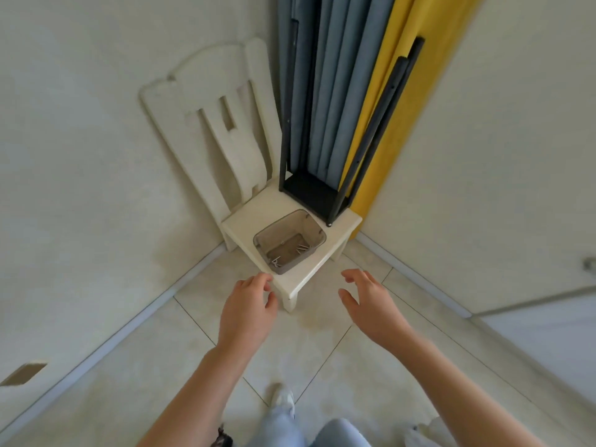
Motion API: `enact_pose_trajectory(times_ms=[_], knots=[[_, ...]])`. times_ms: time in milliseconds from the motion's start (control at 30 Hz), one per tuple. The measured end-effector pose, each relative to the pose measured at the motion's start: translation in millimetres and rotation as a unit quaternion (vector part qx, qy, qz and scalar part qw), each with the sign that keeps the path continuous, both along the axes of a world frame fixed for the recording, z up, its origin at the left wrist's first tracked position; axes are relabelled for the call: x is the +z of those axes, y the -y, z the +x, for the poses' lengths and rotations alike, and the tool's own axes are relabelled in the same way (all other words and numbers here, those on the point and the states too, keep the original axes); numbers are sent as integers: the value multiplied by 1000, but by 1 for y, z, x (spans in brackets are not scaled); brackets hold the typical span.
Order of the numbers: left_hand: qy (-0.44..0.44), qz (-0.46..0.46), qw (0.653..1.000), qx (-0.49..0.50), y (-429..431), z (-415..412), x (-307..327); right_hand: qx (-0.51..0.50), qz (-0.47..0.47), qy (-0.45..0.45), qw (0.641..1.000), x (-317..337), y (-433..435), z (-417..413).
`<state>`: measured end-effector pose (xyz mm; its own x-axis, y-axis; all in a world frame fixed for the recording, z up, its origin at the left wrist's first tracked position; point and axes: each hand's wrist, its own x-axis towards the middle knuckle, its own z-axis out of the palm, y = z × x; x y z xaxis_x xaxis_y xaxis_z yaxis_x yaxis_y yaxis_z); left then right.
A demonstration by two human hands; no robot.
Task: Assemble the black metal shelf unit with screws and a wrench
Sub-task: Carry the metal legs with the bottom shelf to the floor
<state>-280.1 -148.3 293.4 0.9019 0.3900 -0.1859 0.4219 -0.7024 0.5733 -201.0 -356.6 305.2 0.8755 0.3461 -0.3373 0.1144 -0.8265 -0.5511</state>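
the black shelf unit [317, 191] stands part-built at 12 o'clock on the chair [303, 279], only its bottom panel visibly fitted, while screws [290, 251] wait in the bin [317, 235] and both the left hand [248, 308] and the right hand [371, 304] hover empty, fingers apart.

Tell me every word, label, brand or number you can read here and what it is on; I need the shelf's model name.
None: no readable text shows on the black shelf frame, the plastic bin, the white chair or the walls.
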Motion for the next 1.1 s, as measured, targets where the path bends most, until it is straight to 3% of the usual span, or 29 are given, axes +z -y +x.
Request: enact_pose_trajectory(times_ms=[333,667,833,1100], knots=[[4,-18,1000,-2,29,149,-1,-11,25,12,1000,0,29,156],[-2,-51,992,112,109,284,3,80,18,3,997,20,82,321],[5,-58,992,111,125,344,7,106,28,15,994,24,87,389],[17,-61,994,90,115,415,5,68,62,4,996,16,67,454]])
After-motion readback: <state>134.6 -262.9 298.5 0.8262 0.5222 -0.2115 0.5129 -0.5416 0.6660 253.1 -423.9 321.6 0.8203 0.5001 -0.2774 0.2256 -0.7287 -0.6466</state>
